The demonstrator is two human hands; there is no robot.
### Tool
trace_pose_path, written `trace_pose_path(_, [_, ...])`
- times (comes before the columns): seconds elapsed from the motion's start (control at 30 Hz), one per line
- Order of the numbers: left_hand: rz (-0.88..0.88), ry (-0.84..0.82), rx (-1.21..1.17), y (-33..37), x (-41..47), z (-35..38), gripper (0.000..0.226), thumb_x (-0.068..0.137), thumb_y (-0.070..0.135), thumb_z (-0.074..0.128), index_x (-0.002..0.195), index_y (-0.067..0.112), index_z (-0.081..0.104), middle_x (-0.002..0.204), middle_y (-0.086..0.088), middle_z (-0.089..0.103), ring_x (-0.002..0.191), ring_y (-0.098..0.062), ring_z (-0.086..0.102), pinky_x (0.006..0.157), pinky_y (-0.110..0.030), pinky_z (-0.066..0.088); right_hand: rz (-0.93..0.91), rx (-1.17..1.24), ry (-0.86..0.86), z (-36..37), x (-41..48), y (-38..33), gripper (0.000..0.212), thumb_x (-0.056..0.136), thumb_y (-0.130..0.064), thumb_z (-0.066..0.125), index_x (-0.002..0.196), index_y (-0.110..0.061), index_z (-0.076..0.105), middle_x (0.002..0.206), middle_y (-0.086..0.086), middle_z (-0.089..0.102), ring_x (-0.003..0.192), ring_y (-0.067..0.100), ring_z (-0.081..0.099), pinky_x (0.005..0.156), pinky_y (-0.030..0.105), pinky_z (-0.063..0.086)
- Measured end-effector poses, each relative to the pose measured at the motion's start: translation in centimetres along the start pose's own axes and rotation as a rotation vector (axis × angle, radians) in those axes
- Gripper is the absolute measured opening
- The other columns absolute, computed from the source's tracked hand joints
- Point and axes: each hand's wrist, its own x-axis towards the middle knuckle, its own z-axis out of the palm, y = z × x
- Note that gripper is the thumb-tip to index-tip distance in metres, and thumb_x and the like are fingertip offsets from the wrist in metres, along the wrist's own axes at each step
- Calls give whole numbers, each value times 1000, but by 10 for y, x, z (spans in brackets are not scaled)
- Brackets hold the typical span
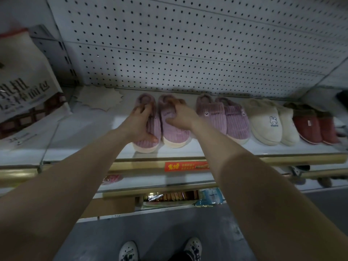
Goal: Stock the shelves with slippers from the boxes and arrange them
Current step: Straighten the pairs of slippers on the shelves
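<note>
On the white shelf (90, 129) stands a pair of purple corduroy slippers with cream soles. My left hand (140, 123) grips the left slipper (148, 143) from its left side, thumb near the toe. My right hand (179, 114) lies over the right slipper (173, 135), fingers curled round its fluffy collar and thumb on the upper. To the right along the shelf stand a second purple pair (224, 119), a cream pair with a rabbit logo (269, 123) and a red pair (314, 125).
A white pegboard (178, 44) backs the shelf. A large printed bag (24, 87) leans at the left, and a star-shaped paper tag (99, 99) lies at the back. The shelf edge has a gold rail with a red label (186, 166). Lower shelves hold goods.
</note>
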Motion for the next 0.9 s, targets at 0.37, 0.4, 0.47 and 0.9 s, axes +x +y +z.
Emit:
trace_pose_path(0.37, [16,-59,32,4,-11,-3,136,52,50,87,152,26,-2,158,-13,5,142,-44,17,113,-49,30,118,59,62,21,-41,-10,95,84,-30,72,156,-34,10,162,4,6,130,37,48,103,37,40])
trace_pose_path(0.4, [14,-72,46,5,-13,-3,138,53,50,87,152,28,-7,159,-13,-2,142,-46,15,114,-49,27,140,66,60,24,-45,-10,98,84,-33,72,156,-37,6,161,7,7,131,39,45,106,39,40])
trace_pose_path(0.47, [-5,-97,63,7,-18,-1,140,55,51,86,151,28,-13,159,-13,-10,138,-52,17,113,-48,25,192,50,52,33,-51,-12,105,83,-40,71,155,-39,-5,160,11,5,136,41,37,111,43,36])
trace_pose_path(0.9, [-19,-40,10,5,-5,6,145,41,59,83,144,43,-19,159,-2,-14,127,-54,37,100,-54,43,259,24,99,41,-56,-12,104,89,-47,65,155,-34,-15,157,20,15,140,41,28,112,46,29])
